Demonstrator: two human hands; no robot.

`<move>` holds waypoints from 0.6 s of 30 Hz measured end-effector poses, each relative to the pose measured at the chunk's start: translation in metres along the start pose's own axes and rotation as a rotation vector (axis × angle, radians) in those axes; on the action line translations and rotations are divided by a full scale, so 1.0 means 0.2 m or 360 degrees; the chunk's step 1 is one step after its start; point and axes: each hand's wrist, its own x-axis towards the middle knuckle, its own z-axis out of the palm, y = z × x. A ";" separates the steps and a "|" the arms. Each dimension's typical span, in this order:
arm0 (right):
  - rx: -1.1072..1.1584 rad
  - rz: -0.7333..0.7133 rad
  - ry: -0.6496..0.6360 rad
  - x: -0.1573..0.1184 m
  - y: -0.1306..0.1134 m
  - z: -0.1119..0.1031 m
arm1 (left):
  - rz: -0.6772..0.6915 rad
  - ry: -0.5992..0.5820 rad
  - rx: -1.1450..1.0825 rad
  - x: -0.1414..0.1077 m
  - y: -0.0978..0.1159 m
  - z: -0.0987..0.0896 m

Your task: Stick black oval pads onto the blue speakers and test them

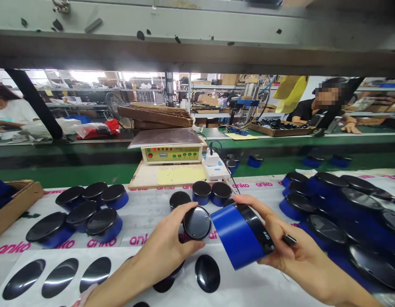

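Green assembly line (66,175) runs across the room, with shelving behind it. Far side: person in a black shirt (312,108) with a hand near a cardboard tray of black parts (280,129); person in a white shirt (12,113) at far left. Mid-frame: tester box (172,154) with red and green lights on a wooden board, power strip (215,169) beside it. Near bench has a white "anko" printed sheet (146,213) on it, with groups of blue cylindrical units (104,224) with glossy black lids on both sides, and flat black oval discs (207,273) lying in front. Left hand (162,249) closed around a black-lidded unit (196,222), lid up, held above the sheet. Right hand (280,241) closed around a tilted blue unit (237,236), lying on its side, black end toward the palm. Units just beside each other; contact unclear. Small dark piece (290,240) at the right fingers, too small to identify.
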 end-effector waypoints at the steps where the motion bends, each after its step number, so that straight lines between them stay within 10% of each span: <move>1: 0.0020 0.0001 0.0014 -0.01 0.00 0.00 | -0.0013 0.0032 0.0003 -0.01 0.00 -0.01; 18: -0.1212 -0.0931 0.0153 -0.02 -0.04 0.03 | 0.0250 -0.0146 0.0273 -0.05 0.13 -0.10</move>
